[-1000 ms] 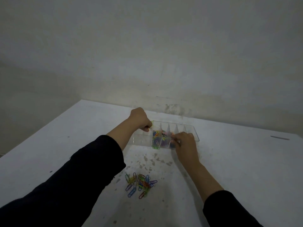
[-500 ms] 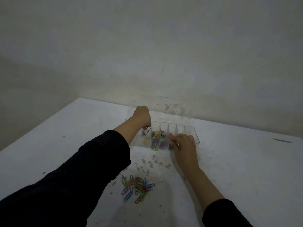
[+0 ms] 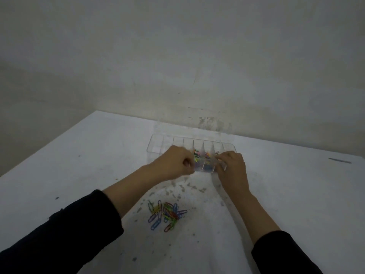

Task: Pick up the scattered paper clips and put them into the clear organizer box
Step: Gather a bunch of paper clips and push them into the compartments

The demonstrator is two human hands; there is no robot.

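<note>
A clear organizer box point(image 3: 158, 144) with several narrow compartments stands at the far side of the white table. Colourful paper clips point(image 3: 197, 157) lie in its middle compartments. A loose pile of coloured paper clips point(image 3: 166, 214) sits on the table nearer to me, between my forearms. My left hand point(image 3: 174, 165) is curled into a fist against the box's front wall, with nothing visible in it. The fingers of my right hand point(image 3: 233, 168) are closed on the front right edge of the box.
The white table point(image 3: 88, 175) is stained with grey flecks in front of the box. Its left edge runs diagonally, and a wall stands right behind the box. A thin grey strip point(image 3: 339, 160) lies at the far right.
My left hand has pulled back from over the box's left compartments to its front wall. My right hand has stayed at the box's right front edge.
</note>
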